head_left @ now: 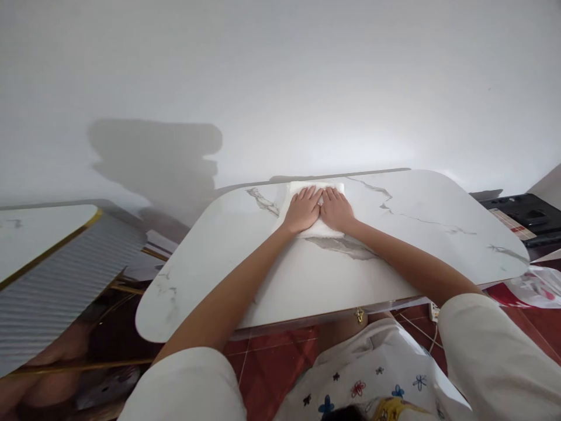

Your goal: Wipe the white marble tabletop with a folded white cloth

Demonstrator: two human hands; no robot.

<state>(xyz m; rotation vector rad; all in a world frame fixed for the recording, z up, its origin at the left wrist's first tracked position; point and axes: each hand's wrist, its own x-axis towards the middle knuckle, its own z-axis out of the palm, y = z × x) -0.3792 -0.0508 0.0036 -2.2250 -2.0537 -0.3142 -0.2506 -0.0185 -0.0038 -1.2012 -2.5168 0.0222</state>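
Note:
A folded white cloth (pixel 315 233) lies on a white table (pixel 280 280) with grey marble veins, close to its wall-side edge. My left hand (pixel 303 209) rests flat on the cloth, fingers stretched towards the wall. Beside it my right hand (pixel 336 209) presses flat on the same cloth, its fingers also extended. The two hands meet at the thumbs. Cloth shows around and beyond the fingertips, while its middle is hidden under the palms.
A pale wall (pixel 280 88) rises behind the table. At left stands another marble-topped piece with a ribbed grey side (pixel 74 280) and gold trim. A black appliance (pixel 530 213) sits at right, above a red and clear plastic bag (pixel 526 287). A white cable (pixel 421 327) crosses the red tiled floor (pixel 272 362).

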